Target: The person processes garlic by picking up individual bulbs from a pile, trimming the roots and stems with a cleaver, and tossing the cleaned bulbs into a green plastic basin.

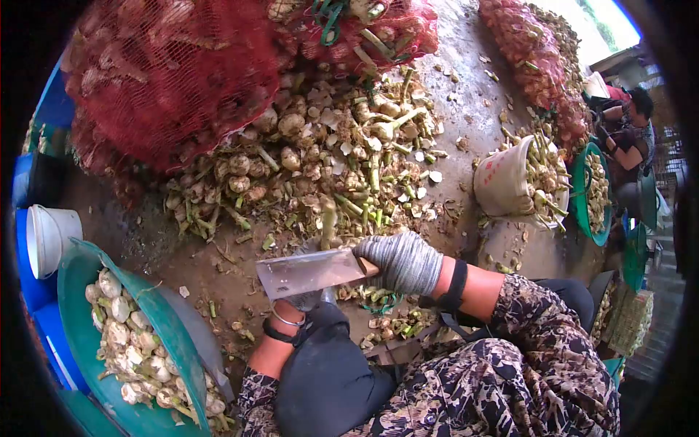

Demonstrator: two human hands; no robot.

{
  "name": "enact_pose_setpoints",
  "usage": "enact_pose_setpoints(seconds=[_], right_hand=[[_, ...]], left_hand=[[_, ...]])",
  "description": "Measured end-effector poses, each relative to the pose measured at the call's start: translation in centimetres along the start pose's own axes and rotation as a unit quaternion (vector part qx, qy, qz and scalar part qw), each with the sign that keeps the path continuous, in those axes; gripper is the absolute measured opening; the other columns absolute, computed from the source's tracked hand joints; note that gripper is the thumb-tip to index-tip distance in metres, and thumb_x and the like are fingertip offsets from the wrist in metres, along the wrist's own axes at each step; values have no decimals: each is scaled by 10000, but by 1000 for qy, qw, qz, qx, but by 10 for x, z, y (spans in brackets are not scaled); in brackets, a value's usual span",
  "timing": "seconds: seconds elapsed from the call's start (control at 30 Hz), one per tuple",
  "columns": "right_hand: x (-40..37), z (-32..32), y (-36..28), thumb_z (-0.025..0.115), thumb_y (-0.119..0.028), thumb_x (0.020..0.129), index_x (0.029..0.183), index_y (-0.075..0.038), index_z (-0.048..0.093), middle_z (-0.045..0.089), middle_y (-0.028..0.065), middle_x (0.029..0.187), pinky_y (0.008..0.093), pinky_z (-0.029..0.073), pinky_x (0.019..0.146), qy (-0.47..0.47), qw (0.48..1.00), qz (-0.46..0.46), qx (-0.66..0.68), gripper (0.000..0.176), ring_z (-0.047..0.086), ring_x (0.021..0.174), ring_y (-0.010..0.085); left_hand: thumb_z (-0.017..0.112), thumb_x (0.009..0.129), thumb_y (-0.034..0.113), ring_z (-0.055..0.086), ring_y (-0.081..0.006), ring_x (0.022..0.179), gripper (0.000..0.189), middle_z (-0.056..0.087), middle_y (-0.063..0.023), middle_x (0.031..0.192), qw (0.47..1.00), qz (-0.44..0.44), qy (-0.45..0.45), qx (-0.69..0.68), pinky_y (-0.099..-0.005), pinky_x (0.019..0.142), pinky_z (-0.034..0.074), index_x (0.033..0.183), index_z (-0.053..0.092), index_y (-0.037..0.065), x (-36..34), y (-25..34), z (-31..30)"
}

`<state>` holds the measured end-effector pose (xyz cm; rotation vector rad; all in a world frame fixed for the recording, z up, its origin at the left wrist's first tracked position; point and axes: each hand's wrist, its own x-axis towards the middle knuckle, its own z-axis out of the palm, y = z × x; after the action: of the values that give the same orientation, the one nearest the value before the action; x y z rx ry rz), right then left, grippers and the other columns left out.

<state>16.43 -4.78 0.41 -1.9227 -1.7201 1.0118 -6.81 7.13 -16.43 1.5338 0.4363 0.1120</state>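
Note:
My right hand [402,262], in a grey knitted glove, is closed round the wooden handle of a cleaver [313,272]. The broad blade points left, across and above my other hand. My left hand [304,300], also gloved, lies mostly behind the blade, near my dark-covered knee. A pale stem shows beside it, and another thick stem [329,222] stands up just beyond the blade. What the left fingers do is hidden. Past the hands spreads a heap of garlic bulbs and cut stems [291,160].
Red mesh sacks [175,80] of garlic bulge at the upper left. A green basin [80,291] with trimmed bulbs [131,349] sits at the lower left. A white bucket [502,178] of stems and a green basket [580,191] stand right. Another person [632,138] sits far right.

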Motion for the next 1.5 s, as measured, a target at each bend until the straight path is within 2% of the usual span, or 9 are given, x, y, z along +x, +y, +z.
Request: enact_pose_setpoints(seconds=[0.1,0.2,0.4,0.6,0.97,1.17,1.3,1.43,1.5], right_hand=[[1,8,45,705,-241,797,948,-108,640,655,159,802,402,515,688,-8,996,78,-38,212,647,768,364],[-13,2,84,662,-335,846,1031,-100,637,669,192,881,424,513,727,-27,965,245,-86,300,657,838,363],[-14,36,97,721,-268,816,992,-74,627,646,138,778,379,502,697,70,976,196,59,278,596,693,272],[-10,42,94,704,-324,827,1035,-68,636,671,197,849,428,521,711,46,973,206,97,337,657,793,379],[19,29,78,696,-354,860,1030,-76,641,671,192,844,433,517,713,11,976,202,80,330,661,793,377],[12,36,74,745,-300,844,1022,-89,665,678,136,824,348,529,701,51,984,164,54,287,651,714,213],[15,28,50,702,-311,809,1109,-108,605,664,177,861,449,518,702,24,987,119,106,375,649,810,377],[13,16,28,703,-267,794,1083,-112,607,661,166,838,453,516,686,44,996,66,26,341,648,784,380],[11,10,23,698,-268,799,1004,-102,591,651,173,816,457,510,679,14,997,75,12,285,641,774,390]], left_hand=[[577,956,262,627,-254,925,260,661,-85,1061,977,-65,64,194,-412,864,494,1066,626,32,11,94,0],[644,912,353,640,-241,913,374,679,-50,1025,963,42,180,-195,-369,804,508,1181,633,94,-18,144,-29],[475,961,482,491,-122,880,480,591,90,1122,656,408,40,-633,-354,662,373,1376,465,240,-75,272,-62],[534,988,178,572,-244,1132,423,571,-119,1281,880,3,430,-205,-377,981,475,1388,459,63,26,122,-85],[778,714,268,482,-411,1226,809,499,-234,1355,766,-181,370,493,-458,1040,407,1401,409,54,143,64,-164],[640,818,92,625,-271,1016,460,619,-112,1160,897,-62,434,-45,-391,868,536,1253,512,14,76,76,-117],[629,859,222,586,-320,1108,532,581,-177,1218,804,45,91,-586,-544,988,485,1325,468,23,30,71,-65],[645,860,289,574,-321,1130,576,569,-177,1272,776,-37,79,-625,-525,1018,459,1343,472,27,15,78,-31],[748,764,485,671,-263,903,593,682,-103,1018,889,-110,79,-438,-408,845,550,1104,654,8,21,103,-20]])
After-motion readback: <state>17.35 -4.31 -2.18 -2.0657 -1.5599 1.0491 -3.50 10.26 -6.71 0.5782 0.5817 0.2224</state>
